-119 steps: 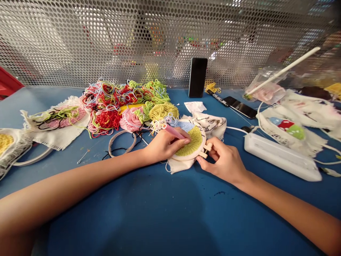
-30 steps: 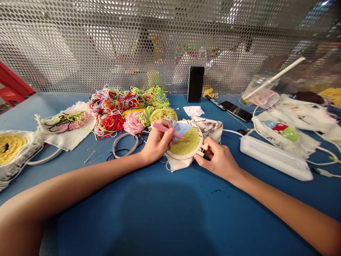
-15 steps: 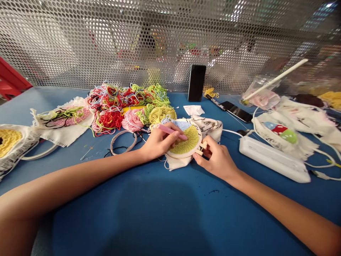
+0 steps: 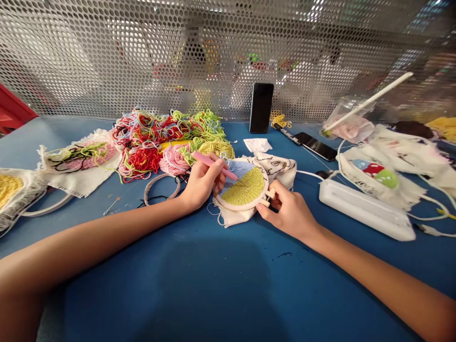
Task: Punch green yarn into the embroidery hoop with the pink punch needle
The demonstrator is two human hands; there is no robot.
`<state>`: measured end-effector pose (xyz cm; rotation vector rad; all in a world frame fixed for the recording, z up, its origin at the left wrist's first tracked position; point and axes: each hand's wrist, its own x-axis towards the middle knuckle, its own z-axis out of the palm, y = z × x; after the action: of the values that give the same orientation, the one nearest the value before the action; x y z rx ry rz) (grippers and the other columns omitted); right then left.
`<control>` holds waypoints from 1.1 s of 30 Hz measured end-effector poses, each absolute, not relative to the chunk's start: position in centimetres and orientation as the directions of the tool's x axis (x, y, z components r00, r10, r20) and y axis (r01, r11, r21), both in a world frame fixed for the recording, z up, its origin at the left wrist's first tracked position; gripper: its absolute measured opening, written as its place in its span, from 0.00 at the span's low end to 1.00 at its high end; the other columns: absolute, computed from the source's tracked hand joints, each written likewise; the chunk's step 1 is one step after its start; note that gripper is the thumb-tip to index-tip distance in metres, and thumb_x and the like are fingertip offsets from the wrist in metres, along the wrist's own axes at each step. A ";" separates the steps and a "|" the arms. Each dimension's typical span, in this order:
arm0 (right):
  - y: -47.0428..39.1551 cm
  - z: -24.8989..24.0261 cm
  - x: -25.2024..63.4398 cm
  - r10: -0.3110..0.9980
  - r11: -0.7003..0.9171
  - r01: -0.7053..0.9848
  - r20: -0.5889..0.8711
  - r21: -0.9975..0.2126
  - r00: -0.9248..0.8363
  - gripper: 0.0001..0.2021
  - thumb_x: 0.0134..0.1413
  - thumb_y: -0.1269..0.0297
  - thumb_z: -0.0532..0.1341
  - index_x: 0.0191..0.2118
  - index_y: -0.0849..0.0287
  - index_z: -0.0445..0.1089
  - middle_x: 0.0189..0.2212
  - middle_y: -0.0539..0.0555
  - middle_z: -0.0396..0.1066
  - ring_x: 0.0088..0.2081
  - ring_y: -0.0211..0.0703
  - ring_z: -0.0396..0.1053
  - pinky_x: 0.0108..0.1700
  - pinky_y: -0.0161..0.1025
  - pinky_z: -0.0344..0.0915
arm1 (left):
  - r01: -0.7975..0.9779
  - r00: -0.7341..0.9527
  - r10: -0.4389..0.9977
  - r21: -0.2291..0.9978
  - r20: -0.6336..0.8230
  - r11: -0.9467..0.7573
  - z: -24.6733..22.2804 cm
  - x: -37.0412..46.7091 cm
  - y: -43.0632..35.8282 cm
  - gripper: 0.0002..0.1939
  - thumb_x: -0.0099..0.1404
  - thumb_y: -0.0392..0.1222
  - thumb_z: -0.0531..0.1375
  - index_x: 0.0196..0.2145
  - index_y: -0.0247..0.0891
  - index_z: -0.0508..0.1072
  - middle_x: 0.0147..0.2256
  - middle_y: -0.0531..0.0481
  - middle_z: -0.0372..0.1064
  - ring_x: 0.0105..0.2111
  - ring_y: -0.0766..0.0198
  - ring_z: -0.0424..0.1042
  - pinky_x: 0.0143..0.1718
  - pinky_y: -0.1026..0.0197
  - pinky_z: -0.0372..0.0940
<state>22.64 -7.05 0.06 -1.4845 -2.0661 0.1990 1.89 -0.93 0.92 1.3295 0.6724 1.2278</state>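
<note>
A round embroidery hoop [image 4: 241, 207] holds white cloth with a yellow-green looped area [image 4: 245, 191] and a light blue area [image 4: 239, 166]. My left hand [image 4: 204, 181] is closed round a pink punch needle pen [image 4: 213, 165], its tip at the hoop's middle, close to where the blue and the yellow-green meet. With fingers pinched, my right hand [image 4: 290, 209] grips the hoop's right edge at the wooden clamp. Loose cloth [image 4: 276, 166] with black markings spreads behind the hoop, and more cloth shows below it.
Behind the left hand lies a pile of yarn [image 4: 156, 137]. An upright phone [image 4: 261, 108] stands at the back; another phone [image 4: 315, 146] lies flat. A white power strip [image 4: 366, 209] is at the right. An empty hoop [image 4: 147, 192] lies left of the hand.
My left hand has moved left and slightly up with the pink pen, uncovering more of the yellow-green area. My right hand keeps its grip on the hoop. The view has shifted slightly.
</note>
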 end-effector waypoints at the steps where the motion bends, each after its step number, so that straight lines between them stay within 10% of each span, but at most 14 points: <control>1: -7.0 0.1 22.6 0.905 0.371 0.818 0.370 -0.440 -0.212 0.18 0.45 0.52 0.58 0.25 0.56 0.48 0.15 0.44 0.53 0.16 0.33 0.53 0.20 0.32 0.50 | -0.266 0.287 0.918 0.944 0.272 -0.197 0.9 1.9 -1.0 0.16 0.59 0.54 0.57 0.28 0.37 0.61 0.16 0.58 0.61 0.12 0.73 0.60 0.11 0.70 0.56; 13: -7.1 0.1 22.5 0.883 0.402 0.812 0.414 -0.423 -0.222 0.18 0.44 0.53 0.59 0.25 0.56 0.48 0.14 0.43 0.52 0.15 0.31 0.50 0.19 0.32 0.50 | -0.111 0.284 0.859 0.904 0.427 -0.413 1.0 1.8 -1.4 0.16 0.63 0.53 0.53 0.27 0.37 0.59 0.16 0.58 0.60 0.13 0.74 0.58 0.12 0.71 0.54; 21: -7.1 0.1 22.5 0.864 0.441 0.778 0.447 -0.448 -0.232 0.17 0.42 0.58 0.61 0.26 0.56 0.49 0.14 0.42 0.52 0.15 0.30 0.50 0.19 0.32 0.51 | 0.165 0.414 0.608 0.601 0.678 -0.782 0.9 1.6 -1.7 0.12 0.65 0.40 0.53 0.29 0.33 0.72 0.26 0.50 0.66 0.23 0.73 0.63 0.24 0.68 0.58; 33: -7.2 0.3 22.4 0.830 0.451 0.844 0.485 -0.290 -0.277 0.16 0.43 0.54 0.60 0.26 0.56 0.51 0.15 0.43 0.56 0.14 0.30 0.53 0.19 0.31 0.52 | 0.048 0.493 0.791 0.896 0.363 -0.442 1.0 2.6 -1.8 0.17 0.65 0.47 0.51 0.29 0.32 0.70 0.20 0.54 0.61 0.17 0.76 0.60 0.18 0.71 0.57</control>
<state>22.42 -7.20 0.31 -1.3932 -2.1250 -0.0323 2.64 -1.79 1.00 1.8331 0.7023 1.0314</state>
